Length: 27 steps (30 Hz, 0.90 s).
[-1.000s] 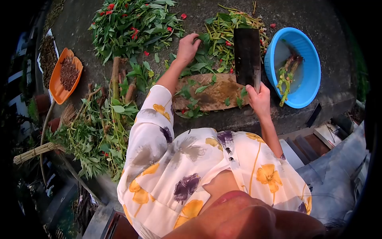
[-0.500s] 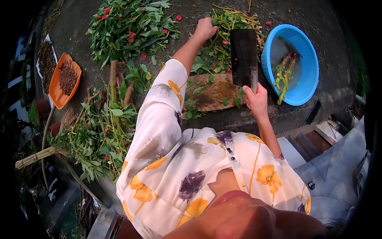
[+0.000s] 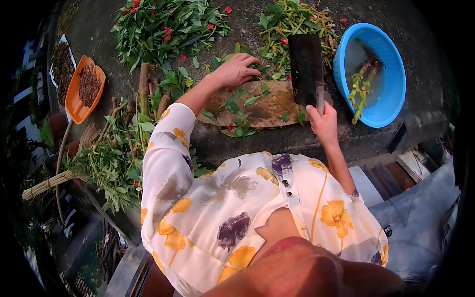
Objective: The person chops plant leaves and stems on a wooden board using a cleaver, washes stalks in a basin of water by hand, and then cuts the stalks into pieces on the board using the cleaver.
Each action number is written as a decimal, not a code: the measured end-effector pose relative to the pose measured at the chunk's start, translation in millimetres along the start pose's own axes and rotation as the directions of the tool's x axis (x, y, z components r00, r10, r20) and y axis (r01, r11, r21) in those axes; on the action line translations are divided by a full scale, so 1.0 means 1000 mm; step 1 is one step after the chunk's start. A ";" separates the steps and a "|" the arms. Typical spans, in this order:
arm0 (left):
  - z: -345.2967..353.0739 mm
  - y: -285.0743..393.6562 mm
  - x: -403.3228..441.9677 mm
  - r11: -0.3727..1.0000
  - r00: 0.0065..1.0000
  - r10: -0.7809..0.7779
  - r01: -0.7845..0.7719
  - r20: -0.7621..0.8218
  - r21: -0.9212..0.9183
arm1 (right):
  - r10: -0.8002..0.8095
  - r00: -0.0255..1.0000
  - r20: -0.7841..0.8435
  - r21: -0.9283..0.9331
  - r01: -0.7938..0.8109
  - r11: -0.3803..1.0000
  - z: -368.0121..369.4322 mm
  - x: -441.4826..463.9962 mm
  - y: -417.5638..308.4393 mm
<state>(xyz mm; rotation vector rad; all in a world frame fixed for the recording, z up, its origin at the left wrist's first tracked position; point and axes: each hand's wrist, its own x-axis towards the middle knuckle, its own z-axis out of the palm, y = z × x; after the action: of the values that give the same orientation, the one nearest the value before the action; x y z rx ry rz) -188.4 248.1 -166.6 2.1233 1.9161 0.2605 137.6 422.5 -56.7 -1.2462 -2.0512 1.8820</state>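
My right hand [image 3: 324,124] grips the wooden handle of a cleaver [image 3: 305,67], whose wide dark blade points away from me above the right part of a worn wooden chopping board [image 3: 278,105]. At the board's back left edge my left hand [image 3: 237,70] lies low over some loose leaves, fingers apart and bent; nothing shows held in it. Green leaves [image 3: 239,122] are scattered on the board's left half. Behind the cleaver is a heap of cut stems and leaves [image 3: 284,37] with red petals.
A blue basin [image 3: 399,74] with water and thick stems [image 3: 362,91] stands at right. Leafy cuttings with red flowers [image 3: 166,32] are piled back left. Uncut leafy stalks [image 3: 116,163] and an orange scoop [image 3: 74,106] of brown bits are farther left.
My left hand has come back from the stem heap to the board's back edge, and its fingers have loosened from a closed grip. The cleaver stays in my right hand, nearly still.
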 end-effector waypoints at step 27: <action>-0.007 0.086 -0.118 0.274 0.281 -0.953 0.959 0.113 -0.076 | 0.184 0.979 0.090 0.154 -0.197 0.968 0.007 -0.018 0.002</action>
<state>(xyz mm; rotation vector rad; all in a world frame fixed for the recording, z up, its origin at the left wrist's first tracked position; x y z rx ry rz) -122.7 123.6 -127.1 0.5020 2.6442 0.0475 146.7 406.2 -52.4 -1.3945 -1.8242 2.1616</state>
